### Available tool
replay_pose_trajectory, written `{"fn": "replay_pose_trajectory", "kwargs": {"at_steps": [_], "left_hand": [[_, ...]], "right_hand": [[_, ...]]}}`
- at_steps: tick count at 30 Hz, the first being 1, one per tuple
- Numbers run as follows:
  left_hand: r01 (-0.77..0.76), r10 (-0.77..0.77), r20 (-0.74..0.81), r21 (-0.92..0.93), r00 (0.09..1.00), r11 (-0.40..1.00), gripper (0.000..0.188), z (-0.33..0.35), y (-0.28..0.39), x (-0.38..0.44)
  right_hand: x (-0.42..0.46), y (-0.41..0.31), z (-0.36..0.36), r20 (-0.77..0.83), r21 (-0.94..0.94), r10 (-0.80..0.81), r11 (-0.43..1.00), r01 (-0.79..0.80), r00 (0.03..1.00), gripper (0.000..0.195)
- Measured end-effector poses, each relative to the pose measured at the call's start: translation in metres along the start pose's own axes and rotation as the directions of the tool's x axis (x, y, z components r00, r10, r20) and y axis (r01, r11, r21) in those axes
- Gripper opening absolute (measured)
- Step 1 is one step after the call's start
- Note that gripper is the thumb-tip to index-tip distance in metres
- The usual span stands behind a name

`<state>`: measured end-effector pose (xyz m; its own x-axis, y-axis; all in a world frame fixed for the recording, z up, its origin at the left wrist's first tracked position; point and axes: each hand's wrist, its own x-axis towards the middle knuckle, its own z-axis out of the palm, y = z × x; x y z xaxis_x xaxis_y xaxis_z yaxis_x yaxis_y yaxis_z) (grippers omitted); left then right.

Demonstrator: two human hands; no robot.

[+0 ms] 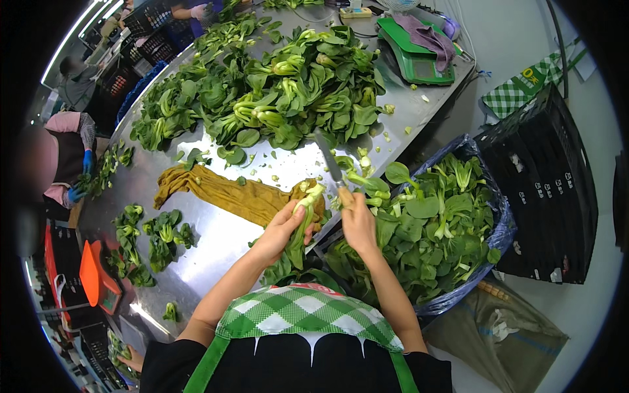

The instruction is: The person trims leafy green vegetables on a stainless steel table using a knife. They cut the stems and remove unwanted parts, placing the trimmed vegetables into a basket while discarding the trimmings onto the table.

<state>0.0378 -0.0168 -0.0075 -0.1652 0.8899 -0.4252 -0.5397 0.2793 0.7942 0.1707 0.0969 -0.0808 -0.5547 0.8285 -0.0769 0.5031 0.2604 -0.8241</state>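
Note:
My left hand [287, 223] grips a head of bok choy [304, 209], its pale stem end up and its leaves hanging down past my fingers. In my right hand [358, 221] is a knife [330, 159] with a wooden handle; the blade points away from me, up and to the left, apart from the bok choy. Beneath and beyond my left hand, a mustard-yellow cloth [231, 196] lies crumpled on the steel table [216, 250]. Cut stem ends and leaf scraps lie around it. Close by my right forearm stands a blue-lined bin [503, 231] full of loose leaves [417, 236].
A large bok choy heap [295, 88] covers the table's far side. Beyond it stands a green scale [417, 54] with a purple cloth [432, 37]. Black crates [545, 191] flank the bin. At left are an orange scale [96, 275] and a co-worker's blue gloves [81, 184].

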Motion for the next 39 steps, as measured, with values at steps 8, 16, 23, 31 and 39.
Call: {"fn": "replay_pose_trajectory", "kwargs": {"at_steps": [8,16,23,31,39], "left_hand": [[-0.104,0.069,0.153,0.235,0.986,0.966,0.022,0.027,-0.014,0.020],[-0.061,-0.063,0.381,0.305,0.923,0.950,0.030,0.067,-0.024,0.025],[0.188,-0.272,0.541,0.205,0.796,0.960,0.027,0.100,-0.038,0.033],[0.302,-0.158,0.451,-0.268,0.878,0.915,0.041,0.093,-0.010,0.039],[0.402,-0.351,0.199,-0.506,0.915,0.763,0.033,0.059,-0.035,0.036]], "right_hand": [[-0.087,-0.025,-0.074,-0.080,0.162,-0.047,0.985,0.060,0.996,0.026],[-0.126,-0.012,-0.097,-0.162,-0.016,0.036,0.999,-0.039,0.986,0.025],[-0.164,-0.001,-0.117,-0.319,-0.082,0.135,0.982,-0.170,0.938,0.024],[-0.154,0.024,-0.118,-0.395,0.467,0.388,0.866,-0.182,0.833,0.017],[-0.097,-0.045,-0.084,-0.132,0.566,-0.052,0.816,0.119,0.990,0.059]]}}
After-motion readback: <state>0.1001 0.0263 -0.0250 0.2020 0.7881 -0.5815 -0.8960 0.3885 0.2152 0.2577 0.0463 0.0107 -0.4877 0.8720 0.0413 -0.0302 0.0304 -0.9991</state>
